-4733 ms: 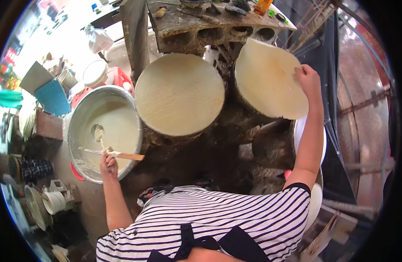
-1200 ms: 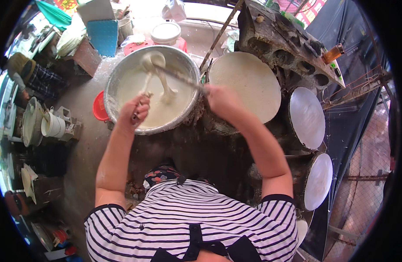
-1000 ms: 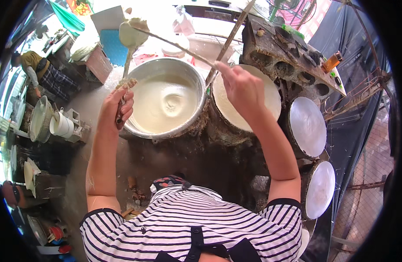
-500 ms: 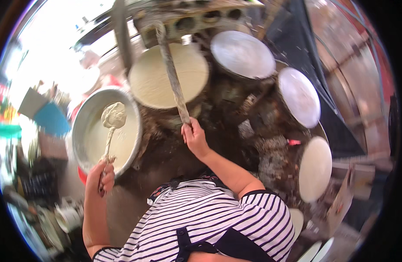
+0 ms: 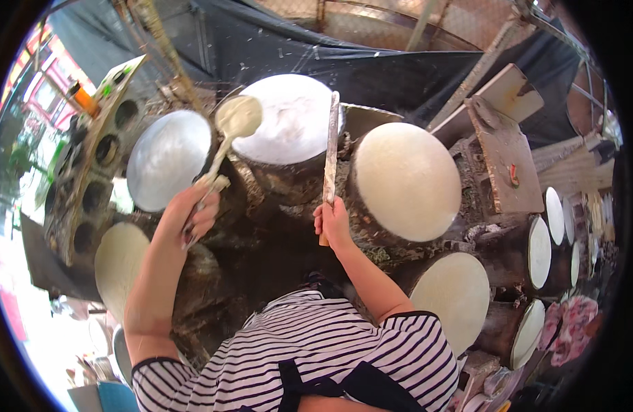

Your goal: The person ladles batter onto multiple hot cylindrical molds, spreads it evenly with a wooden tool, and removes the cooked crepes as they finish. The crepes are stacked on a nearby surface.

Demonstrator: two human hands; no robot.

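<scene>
My left hand (image 5: 193, 213) grips a batter-coated ladle (image 5: 237, 117), its scoop raised over the gap between a silver griddle (image 5: 162, 158) and a whitish griddle (image 5: 289, 113). My right hand (image 5: 333, 218) holds a long flat batter-smeared stick (image 5: 331, 144) pointing away from me, near the whitish griddle's right side. Right of the stick is a griddle covered in pale batter (image 5: 407, 178). More batter-covered griddles lie at lower right (image 5: 450, 305) and at left (image 5: 120, 257), partly behind my left forearm.
Several griddles on dark round stoves (image 5: 539, 250) run along the right. A holed board (image 5: 89, 196) with an orange bottle (image 5: 84, 97) stands at left. A dark sheet (image 5: 399, 79) hangs behind, with leaning boards (image 5: 498, 158) and poles (image 5: 478, 72) at back right.
I have turned right, from the large batter tub toward the griddles. Both hands still hold their tools; the ladle has moved from over the tub to above the griddles.
</scene>
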